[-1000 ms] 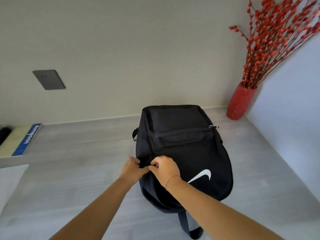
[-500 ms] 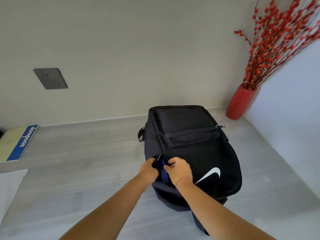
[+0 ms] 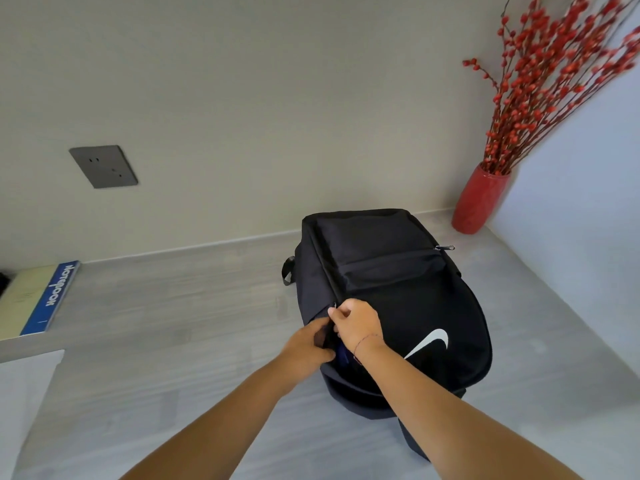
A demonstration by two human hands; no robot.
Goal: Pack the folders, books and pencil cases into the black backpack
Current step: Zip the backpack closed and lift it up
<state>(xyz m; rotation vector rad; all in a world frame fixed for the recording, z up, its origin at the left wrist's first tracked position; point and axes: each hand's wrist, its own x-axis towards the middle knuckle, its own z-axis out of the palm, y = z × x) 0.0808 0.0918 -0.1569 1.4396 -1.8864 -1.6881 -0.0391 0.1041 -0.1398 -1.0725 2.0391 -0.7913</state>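
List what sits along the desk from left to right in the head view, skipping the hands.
Notebook with the blue spine → black backpack → red vase holding the red berry branches.

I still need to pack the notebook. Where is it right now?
In the head view, the notebook lies at the far left edge on the grey surface, against the wall below the wall socket, well left of the black backpack.
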